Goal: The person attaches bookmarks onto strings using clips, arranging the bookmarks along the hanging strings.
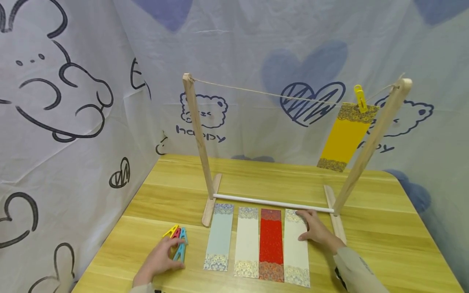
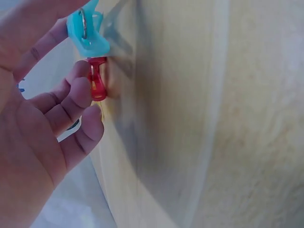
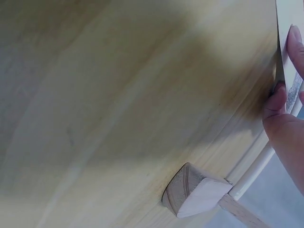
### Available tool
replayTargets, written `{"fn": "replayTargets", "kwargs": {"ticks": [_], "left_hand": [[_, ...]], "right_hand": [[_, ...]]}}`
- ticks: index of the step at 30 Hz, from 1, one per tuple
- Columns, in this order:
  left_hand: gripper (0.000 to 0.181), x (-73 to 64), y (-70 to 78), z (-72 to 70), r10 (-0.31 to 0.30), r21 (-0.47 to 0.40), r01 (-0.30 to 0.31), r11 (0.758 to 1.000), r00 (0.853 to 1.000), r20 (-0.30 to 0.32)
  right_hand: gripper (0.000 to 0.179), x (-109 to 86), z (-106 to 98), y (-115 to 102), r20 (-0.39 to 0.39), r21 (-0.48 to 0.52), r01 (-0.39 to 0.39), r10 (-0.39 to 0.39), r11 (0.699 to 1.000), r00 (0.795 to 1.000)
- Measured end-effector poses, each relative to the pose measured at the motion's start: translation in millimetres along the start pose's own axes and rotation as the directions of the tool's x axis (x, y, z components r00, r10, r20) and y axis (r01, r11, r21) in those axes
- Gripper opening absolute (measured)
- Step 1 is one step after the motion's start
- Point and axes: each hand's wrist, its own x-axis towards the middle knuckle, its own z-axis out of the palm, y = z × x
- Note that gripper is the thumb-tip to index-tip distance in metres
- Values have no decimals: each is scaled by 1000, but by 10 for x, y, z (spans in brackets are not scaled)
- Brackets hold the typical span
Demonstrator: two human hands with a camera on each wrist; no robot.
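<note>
My left hand curves around a blue clothespin, thumb and forefinger apart on either side of it. In the left wrist view, the same blue clothespin stands close to the fingers, above a red clothespin. A yellow clothespin lies beside them. My right hand pinches the upper right edge of the rightmost white card, which has lace-patterned ends. In the right wrist view, one finger is at the edge of the card and another on its face.
A red card, a cream card and a pale blue card lie in a row. Behind stands a wooden frame with a string and a white rod. A yellow clothespin holds a yellow card on the string.
</note>
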Motion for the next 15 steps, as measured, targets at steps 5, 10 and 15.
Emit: {"fn": "replayTargets", "kwargs": {"ticks": [5,10,15], "left_hand": [[62,-1,42,-35,0,3,0,1000,999,-45],[61,25,79,-62,31,-2,-31,1000,993,-116],[65,69,83,-55,11,-60,-22,998,985,-171]], "right_hand": [[78,4,-4,34,3,-6,19,-19,1000,1000],[74,13,-7,81,7,4,93,-93,996,996],[67,11,-25,78,5,70,100,-100,993,995]]}}
